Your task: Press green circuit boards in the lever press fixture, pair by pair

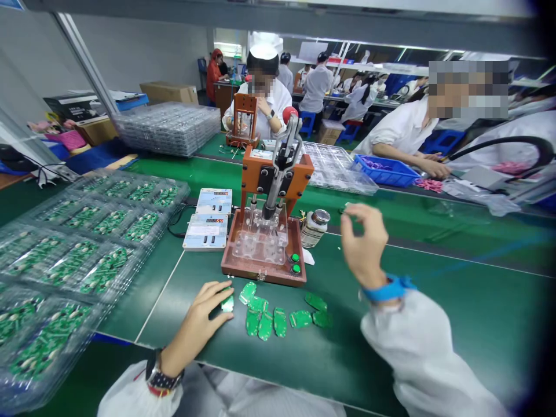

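My left hand is low over the bench, with its thumb and fingers around a small green circuit board. Several similar green boards lie loose to the right of it. Raised beyond them, my right hand has thumb and forefinger brought together; a tiny pale thing seems to show at the tips, too small to name. Between and beyond my hands stands an orange-brown press fixture with an upright lever, a clear plastic nest and two green buttons.
Left of the fixture sit two counter boxes with red digits. Stacked clear trays of circuit boards cover the left side. A lidded jar stands right of the fixture. Co-workers sit across the bench, near a blue basket.
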Tool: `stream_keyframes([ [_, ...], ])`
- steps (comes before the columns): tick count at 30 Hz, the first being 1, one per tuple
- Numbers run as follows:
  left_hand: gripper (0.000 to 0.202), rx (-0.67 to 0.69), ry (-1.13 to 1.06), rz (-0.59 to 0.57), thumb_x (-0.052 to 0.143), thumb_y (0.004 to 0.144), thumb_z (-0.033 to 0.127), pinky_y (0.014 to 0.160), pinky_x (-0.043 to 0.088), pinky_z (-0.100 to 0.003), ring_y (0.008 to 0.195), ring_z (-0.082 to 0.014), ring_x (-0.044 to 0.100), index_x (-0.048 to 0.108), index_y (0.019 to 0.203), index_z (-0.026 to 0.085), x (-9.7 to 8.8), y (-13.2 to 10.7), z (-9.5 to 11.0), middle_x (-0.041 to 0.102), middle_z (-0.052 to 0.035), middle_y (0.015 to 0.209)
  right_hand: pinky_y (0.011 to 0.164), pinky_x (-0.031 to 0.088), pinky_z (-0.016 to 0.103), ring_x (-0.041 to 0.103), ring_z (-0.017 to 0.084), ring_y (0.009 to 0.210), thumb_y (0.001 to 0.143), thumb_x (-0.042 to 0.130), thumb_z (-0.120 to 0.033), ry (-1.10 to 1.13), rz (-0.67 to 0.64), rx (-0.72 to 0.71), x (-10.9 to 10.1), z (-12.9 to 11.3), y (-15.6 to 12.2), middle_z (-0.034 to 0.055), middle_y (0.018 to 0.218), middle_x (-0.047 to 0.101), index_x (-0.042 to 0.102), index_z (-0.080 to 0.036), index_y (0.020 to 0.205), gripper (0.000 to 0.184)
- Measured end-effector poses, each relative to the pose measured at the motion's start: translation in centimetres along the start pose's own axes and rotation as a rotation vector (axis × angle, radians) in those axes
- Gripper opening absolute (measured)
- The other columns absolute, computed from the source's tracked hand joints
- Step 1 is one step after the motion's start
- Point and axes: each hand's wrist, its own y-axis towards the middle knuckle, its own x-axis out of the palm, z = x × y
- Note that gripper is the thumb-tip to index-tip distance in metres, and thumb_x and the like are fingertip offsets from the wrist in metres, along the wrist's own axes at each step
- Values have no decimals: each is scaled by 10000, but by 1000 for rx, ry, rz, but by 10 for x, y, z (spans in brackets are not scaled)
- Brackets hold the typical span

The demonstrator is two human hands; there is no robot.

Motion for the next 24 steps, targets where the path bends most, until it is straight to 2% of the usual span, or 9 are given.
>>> stream_keyframes([
  [1,305,13,9,37,645,854,284,918,510,-469,1092,-265,571,657,1156,245,-5,0,2,649,-91,1205,856,481,404,578,223,950,903,469,-206,115,-67,-106,-3,-28,-19,90,932,611,566,-184,938,105],
  [3,303,29,27,100,646,856,275,922,507,-451,1094,-258,571,655,1157,241,-18,4,7,643,-89,1214,820,506,353,590,198,908,911,420,-130,278,-472,-311,-6,-78,-58,67,921,614,551,-196,998,171],
  [5,303,42,40,154,643,860,267,950,487,-443,1108,-253,564,652,1161,240,-30,15,13,637,-85,1221,763,531,334,602,206,861,899,462,-124,275,-659,-335,-4,-112,-92,68,932,621,567,-191,1022,176],
  [7,301,57,38,195,637,865,269,979,463,-444,1122,-250,559,651,1163,234,-38,33,19,633,-86,1221,736,542,359,605,238,835,860,506,-91,228,-736,-290,3,-127,-116,85,916,619,583,-183,1034,211],
  [9,292,79,18,204,632,869,286,995,446,-448,1123,-251,562,657,1153,222,-40,56,21,636,-92,1211,756,540,407,600,268,843,816,503,-27,200,-772,-229,12,-129,-127,97,903,610,590,-180,1042,286],
  [12,282,125,-29,137,628,867,324,1001,437,-459,1124,-259,567,676,1117,201,-35,91,19,641,-102,1201,765,531,439,586,272,852,803,463,14,227,-818,-140,15,-123,-123,92,898,595,602,-175,992,302],
  [17,284,217,-74,-56,628,857,363,994,432,-480,1111,-274,573,701,1059,178,-22,132,2,655,-113,1182,701,517,209,596,117,787,862,503,-41,490,-870,-64,-6,-113,-80,6,879,580,642,-216,933,234],
  [20,283,240,-45,-160,628,855,369,977,437,-480,1107,-279,566,707,1056,186,-22,142,-6,660,-106,1171,761,503,200,607,104,842,891,513,-100,595,-787,22,-9,-95,-55,8,899,606,666,-210,895,189],
  [24,259,242,59,-260,653,843,349,1027,378,-492,1167,-282,521,709,1064,225,-29,147,-5,622,-82,1239,763,511,266,624,151,861,890,536,-194,636,-630,165,16,-63,-39,53,921,653,663,-178,934,136],
])
